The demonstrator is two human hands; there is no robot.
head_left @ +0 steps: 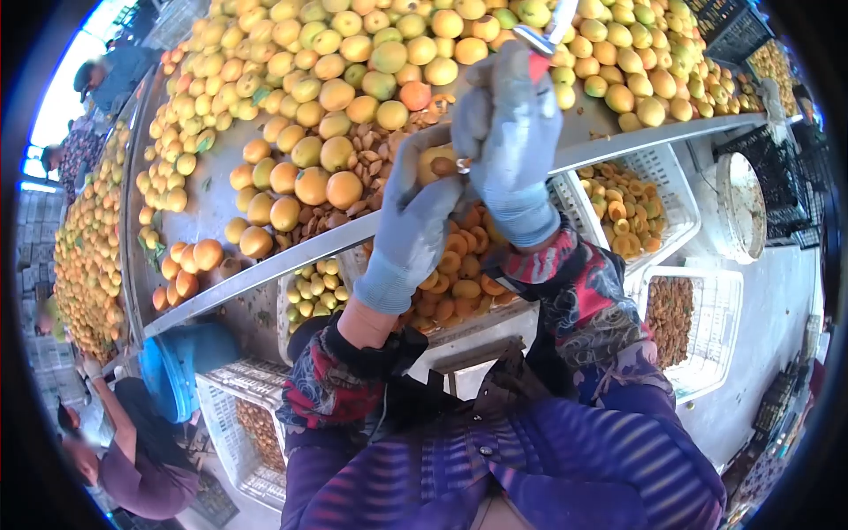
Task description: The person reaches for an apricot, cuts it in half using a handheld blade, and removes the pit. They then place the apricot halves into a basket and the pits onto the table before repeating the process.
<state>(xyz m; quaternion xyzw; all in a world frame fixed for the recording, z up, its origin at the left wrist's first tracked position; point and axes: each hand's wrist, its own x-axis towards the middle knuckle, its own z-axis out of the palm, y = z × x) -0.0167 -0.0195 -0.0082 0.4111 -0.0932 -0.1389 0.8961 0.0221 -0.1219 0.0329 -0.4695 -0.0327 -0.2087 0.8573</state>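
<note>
My left hand [408,216], in a grey glove, is closed around a cut apricot [433,162] with its brown pit showing. Close against it is my right hand [517,141], gloved too and wrapped round a metal tool with a red grip [539,64]; its shiny end points up and away from me. Both hands are above the near metal edge of the sorting table [353,231]. Loose brown pits [369,159] lie just left of my left hand. Below the hands, a crate holds apricot halves [459,265].
Whole apricots [327,66] are heaped across the table. Under its edge stand white crates with apricot halves [623,208], pits [670,318] and small green-yellow fruit [314,291]. A blue barrel [172,375] and a white bucket [740,208] flank them. People work at the left.
</note>
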